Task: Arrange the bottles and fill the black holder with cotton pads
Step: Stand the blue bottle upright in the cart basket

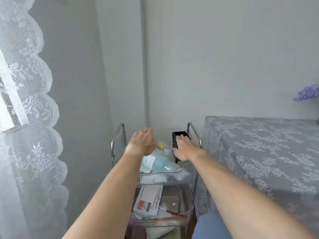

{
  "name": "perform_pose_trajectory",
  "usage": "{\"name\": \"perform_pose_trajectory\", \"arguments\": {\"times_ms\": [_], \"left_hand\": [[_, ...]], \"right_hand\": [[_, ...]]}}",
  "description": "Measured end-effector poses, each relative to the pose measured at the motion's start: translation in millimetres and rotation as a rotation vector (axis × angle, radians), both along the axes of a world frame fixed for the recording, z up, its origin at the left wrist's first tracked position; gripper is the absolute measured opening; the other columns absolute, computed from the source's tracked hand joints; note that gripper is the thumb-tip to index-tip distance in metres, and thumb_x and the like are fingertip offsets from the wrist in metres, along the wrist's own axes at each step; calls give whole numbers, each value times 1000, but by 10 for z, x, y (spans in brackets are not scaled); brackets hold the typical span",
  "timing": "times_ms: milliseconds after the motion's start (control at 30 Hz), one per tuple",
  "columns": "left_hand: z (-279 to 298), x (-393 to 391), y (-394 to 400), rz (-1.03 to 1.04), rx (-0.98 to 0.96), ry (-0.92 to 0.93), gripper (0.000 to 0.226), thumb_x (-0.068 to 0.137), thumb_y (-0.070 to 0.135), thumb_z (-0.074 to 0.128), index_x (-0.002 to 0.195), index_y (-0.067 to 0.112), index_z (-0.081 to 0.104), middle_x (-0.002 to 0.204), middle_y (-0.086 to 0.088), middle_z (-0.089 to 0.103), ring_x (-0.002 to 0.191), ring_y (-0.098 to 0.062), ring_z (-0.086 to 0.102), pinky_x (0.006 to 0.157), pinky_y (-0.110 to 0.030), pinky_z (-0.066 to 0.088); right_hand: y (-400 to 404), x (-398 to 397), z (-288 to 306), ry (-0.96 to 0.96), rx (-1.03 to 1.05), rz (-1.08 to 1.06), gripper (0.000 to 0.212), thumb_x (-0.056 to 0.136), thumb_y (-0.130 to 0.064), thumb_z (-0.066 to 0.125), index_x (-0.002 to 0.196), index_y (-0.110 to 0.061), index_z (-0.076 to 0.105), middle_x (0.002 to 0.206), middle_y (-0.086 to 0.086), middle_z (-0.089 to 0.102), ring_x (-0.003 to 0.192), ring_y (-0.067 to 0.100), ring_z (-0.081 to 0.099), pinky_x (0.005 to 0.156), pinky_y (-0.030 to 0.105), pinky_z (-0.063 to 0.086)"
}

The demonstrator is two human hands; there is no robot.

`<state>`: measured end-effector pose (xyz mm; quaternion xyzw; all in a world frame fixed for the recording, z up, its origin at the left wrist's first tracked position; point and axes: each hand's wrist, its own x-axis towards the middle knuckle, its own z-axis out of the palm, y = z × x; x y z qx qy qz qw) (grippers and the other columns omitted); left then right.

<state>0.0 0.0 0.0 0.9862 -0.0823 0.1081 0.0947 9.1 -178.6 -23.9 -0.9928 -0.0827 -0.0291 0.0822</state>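
1. While both arms reached out over a clear cart [188, 171], the right hand [185, 150] lay on top of the black holder [177, 138] and wrapped around it, fingers over the top and thumb down its side.
2. The black holder stood on the top shelf at the cart's 2 o'clock corner, close to the metal handle [194, 131] on that side.
3. The left hand [142, 141] floated above the shelf at about 10 o'clock, fingers spread wide and flat, holding nothing.
4. A big blue bottle [158, 162] lay on its side in the middle of the top shelf, at 6 o'clock from the left hand, with a white label on it.
5. A small bottle with a yellow cap [162, 145] sat between the two hands, at 12 o'clock from the blue bottle.
6. A pale grey bottle [168, 152] lay just beside the black holder, at its 8 o'clock.
7. A flat box of small tools [149, 198] rested on the lower shelf, at 6 o'clock from the blue bottle.
8. A table with a lace cloth [259, 149] stood at 3 o'clock from the cart, with purple flowers [308, 93] at its far end.
9. A lace curtain [25, 118] hung at 9 o'clock.
10. I could not tell if any cotton pads were inside the holder.
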Motion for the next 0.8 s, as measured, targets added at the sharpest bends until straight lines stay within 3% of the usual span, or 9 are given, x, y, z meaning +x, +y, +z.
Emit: {"name": "perform_pose_trajectory", "arguments": {"times_ms": [133,367,500,667,800], "left_hand": [[-279,-5,70,1,92,69,42,95,10,40,137,6,43,135,-17,57,121,-37,55,97,-42,42],[-599,240,-5,-97,144,172,53,95,19,60,144,14,41,142,-11,54,128,-31,52,102,-40,42],[-746,362,-44,-149,188,257,66,85,17,74,144,19,44,142,-8,53,129,-29,51,102,-37,40],[-915,415,-185,-228,381,175,77,82,4,70,148,24,37,140,-5,52,131,-28,47,110,-37,36],[-999,445,-172,-233,492,77,76,83,7,69,147,29,35,141,-4,50,134,-26,43,114,-38,31]], "right_hand": [[-17,-33,-131,36,-32,-18,69,92,-16,49,153,-5,19,160,14,18,143,33,23,117,46,22],[-60,158,-249,5,36,-37,67,86,-7,52,148,-7,28,142,16,36,129,38,39,104,45,36],[-54,329,-283,-116,40,-45,48,81,-3,52,127,-9,41,127,16,41,115,34,41,94,39,37],[-109,465,-352,-80,-8,-61,55,83,-5,54,135,-10,39,130,14,41,121,35,40,98,40,36],[-103,502,-332,-161,-3,-29,40,86,-1,55,124,-8,46,124,16,43,114,37,47,91,41,41]]}}
